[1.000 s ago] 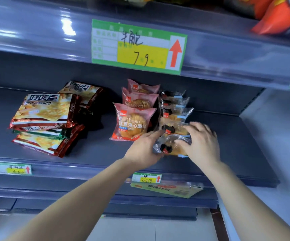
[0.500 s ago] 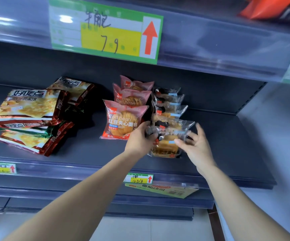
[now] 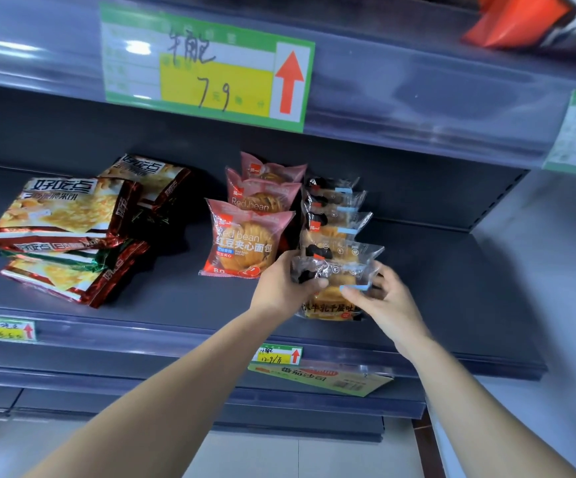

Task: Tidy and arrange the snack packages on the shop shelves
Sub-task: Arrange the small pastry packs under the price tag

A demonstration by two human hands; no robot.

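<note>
Left hand [image 3: 281, 288] grips the upper left corner of the clear bread pack [image 3: 338, 274], just right of the front red bean pack [image 3: 241, 239]. I see the right hand [image 3: 386, 305] has closed in since half a second ago, thumb in front and fingers behind, pinching the pack's right edge. That pack stands upright on the shelf [image 3: 452, 298], heading its row.

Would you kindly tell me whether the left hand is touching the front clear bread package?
Touching. The head view shows the left hand gripping the front clear bread package, its thumb lying across the package's left edge.
</note>
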